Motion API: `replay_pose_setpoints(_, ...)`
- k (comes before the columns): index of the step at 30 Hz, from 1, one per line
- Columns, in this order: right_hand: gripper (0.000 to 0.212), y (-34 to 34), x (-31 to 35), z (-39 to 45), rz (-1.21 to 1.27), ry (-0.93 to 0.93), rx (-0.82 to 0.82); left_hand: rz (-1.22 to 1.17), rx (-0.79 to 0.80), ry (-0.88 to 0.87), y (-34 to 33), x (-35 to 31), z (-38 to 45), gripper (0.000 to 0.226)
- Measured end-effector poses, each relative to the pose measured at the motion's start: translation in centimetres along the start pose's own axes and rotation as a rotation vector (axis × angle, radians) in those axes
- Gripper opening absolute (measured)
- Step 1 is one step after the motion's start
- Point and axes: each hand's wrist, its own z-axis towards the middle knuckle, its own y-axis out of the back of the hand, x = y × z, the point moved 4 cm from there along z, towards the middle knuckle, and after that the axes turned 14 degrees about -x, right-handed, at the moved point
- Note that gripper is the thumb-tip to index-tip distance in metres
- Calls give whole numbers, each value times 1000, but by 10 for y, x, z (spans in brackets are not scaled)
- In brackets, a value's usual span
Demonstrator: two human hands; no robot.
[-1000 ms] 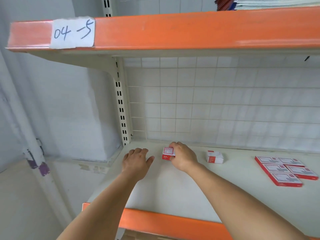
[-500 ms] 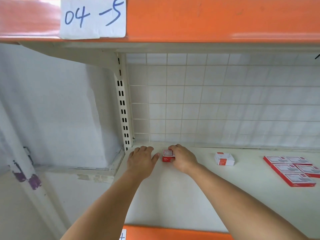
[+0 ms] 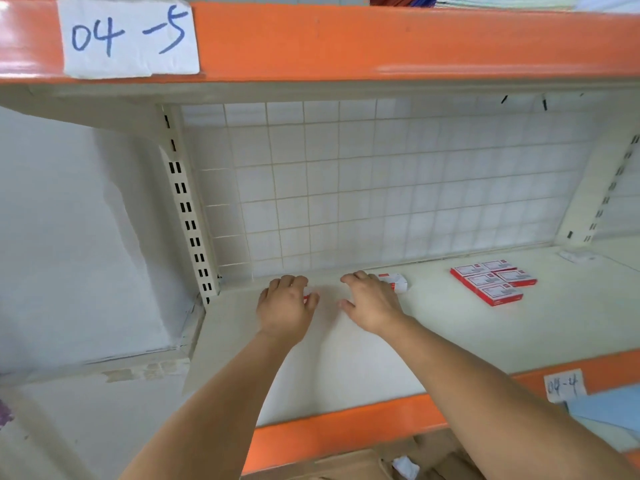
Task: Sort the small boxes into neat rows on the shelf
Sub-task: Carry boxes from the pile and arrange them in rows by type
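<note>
- Reaching into the back left of the cream shelf (image 3: 346,358), both bare hands lie palm down close to the wire grid back panel (image 3: 381,188).
- The left hand (image 3: 285,306) covers a small red box (image 3: 306,298); only a sliver of red shows at the gap between thumb and forefinger. Its fingers curl over the box, and whether they grip it or only rest on it I cannot tell.
- The right hand (image 3: 372,303) is spread, fingers apart and relaxed, thumb pointing toward the left hand. It holds nothing that can be seen.
- A white and red box (image 3: 394,283) lies just beyond the right hand's fingers, partly hidden by them; whether the fingertips touch it cannot be told.
- Further right on the same shelf, well apart from the hands, a group of flat red boxes (image 3: 493,283) lies face up in two short rows, touching one another.
- A small pale scrap (image 3: 576,255) lies near the right rear corner of the shelf, too blurred to make out.
- The orange front edge above carries a paper label reading "04 -5" (image 3: 130,38); the orange edge of the lower shelf carries another label, "04-4" (image 3: 564,385).
- A slotted upright (image 3: 187,216) stands at the left rear corner, beside the left hand.
- Below the shelf edge, brown cardboard (image 3: 346,462) and a pale blue sheet (image 3: 609,414) show.
</note>
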Motion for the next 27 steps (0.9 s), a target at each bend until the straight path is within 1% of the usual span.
replay_pose_setpoints(5,44,31,-56,-34,-85,-97,-44,-57,83,-119,-19,-61,-8,42)
replay_pose_setpoints(10,47,66,-125,-72,-167,-231,-67,-106,153,-252,-38,-133,-22,44)
replay_pose_setpoints(16,46,123,-223,-132,-290,-365,-77,-229,205,-375,-58,-253,-46,45)
replay_pose_setpoints(21,44,171,-298,-184,-350,-434,-100,-307,234,-472,-71,-354,-76,45)
replay_pose_setpoints(27,42,215,-376,-244,-401,-511,-90,-318,257,-585,-88,-459,-115,44)
